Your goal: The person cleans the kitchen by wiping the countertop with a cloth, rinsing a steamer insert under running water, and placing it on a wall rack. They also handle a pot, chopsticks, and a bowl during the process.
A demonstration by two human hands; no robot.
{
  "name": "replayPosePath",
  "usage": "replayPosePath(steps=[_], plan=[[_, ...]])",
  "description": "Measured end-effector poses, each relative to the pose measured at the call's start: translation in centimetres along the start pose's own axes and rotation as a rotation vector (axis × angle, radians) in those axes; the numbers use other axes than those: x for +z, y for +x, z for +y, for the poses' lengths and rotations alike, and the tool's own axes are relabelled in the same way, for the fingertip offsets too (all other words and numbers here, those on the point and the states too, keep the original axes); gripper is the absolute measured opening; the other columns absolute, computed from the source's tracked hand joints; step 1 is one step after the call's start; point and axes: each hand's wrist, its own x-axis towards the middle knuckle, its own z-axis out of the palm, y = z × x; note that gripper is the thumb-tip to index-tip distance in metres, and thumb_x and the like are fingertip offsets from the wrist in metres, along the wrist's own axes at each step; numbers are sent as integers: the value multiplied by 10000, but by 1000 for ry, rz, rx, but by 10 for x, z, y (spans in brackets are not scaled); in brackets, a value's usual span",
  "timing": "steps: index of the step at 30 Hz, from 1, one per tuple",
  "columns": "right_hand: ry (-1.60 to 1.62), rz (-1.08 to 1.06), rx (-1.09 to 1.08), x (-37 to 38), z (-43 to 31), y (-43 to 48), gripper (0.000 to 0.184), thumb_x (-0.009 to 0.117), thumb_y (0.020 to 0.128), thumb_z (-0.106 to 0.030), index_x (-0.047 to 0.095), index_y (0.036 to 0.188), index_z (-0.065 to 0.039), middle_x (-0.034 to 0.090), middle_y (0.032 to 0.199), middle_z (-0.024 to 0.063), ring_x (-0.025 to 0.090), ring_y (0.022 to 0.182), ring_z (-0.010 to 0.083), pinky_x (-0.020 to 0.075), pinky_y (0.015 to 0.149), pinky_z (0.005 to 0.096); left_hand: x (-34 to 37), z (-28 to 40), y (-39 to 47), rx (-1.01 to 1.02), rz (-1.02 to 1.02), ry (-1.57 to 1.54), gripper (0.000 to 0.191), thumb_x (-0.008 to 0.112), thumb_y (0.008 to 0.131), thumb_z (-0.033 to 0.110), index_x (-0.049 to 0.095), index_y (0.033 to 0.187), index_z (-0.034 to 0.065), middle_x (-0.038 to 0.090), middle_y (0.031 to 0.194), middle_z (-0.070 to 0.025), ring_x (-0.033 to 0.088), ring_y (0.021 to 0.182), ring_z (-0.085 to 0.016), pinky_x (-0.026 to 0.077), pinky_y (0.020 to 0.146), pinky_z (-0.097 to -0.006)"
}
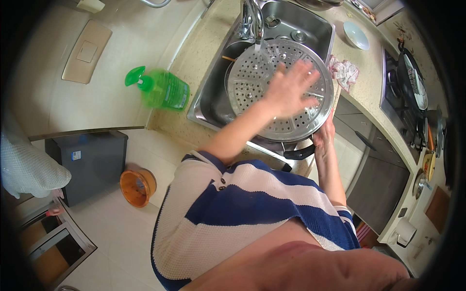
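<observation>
A round perforated stainless-steel steamer tray (251, 78) is tilted over the sink (204, 105), under water running from the chrome faucet (259, 22). My left hand (291, 89) is spread over the tray's surface, fingers apart and blurred. At the tray's lower right edge, my right hand (324, 132) grips the rim; some of its fingers are hidden behind the metal. Beneath the tray, a pot's black handle (299, 152) shows beside my right hand. The rest of that pot is mostly covered. A wooden stick-like piece (228, 58) pokes out at the tray's left.
A green pump bottle (165, 89) stands left of the sink. On the right counter are a crumpled cloth (344, 71) and a pale bowl (356, 35). Farther right, a black wok (409, 76) rests on the gas stove (391, 94). An orange-brown bucket (138, 187) stands on the floor.
</observation>
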Motion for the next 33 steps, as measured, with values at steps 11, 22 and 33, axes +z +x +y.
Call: replayPosePath(steps=[11,22,33], plan=[[22,-16,-64,-5,-7,-5,570,330,1009,-460,426,1332,-2,549,1267,150,574,1104,282,493,939,410,5,-8,-26,-76,-117,-43,690,434,911,589,218,1491,283,138,1568,-84,132,1438,-333,103,1116,-620],[125,58,-7,-40,-10,-13,589,326,1004,-479,433,1335,-4,536,1288,147,566,1117,293,496,937,401,8,-136,-34,-491,182,-351,545,513,924,434,485,1336,79,401,1414,-232,309,1360,-365,275,1095,-471],[191,20,36,-32,13,-6,626,411,972,-502,427,1338,5,539,1283,162,569,1118,293,489,941,423,-5,-193,34,-552,230,-29,358,739,738,153,642,1034,-25,644,995,-210,628,914,-369,503,797,-420]])
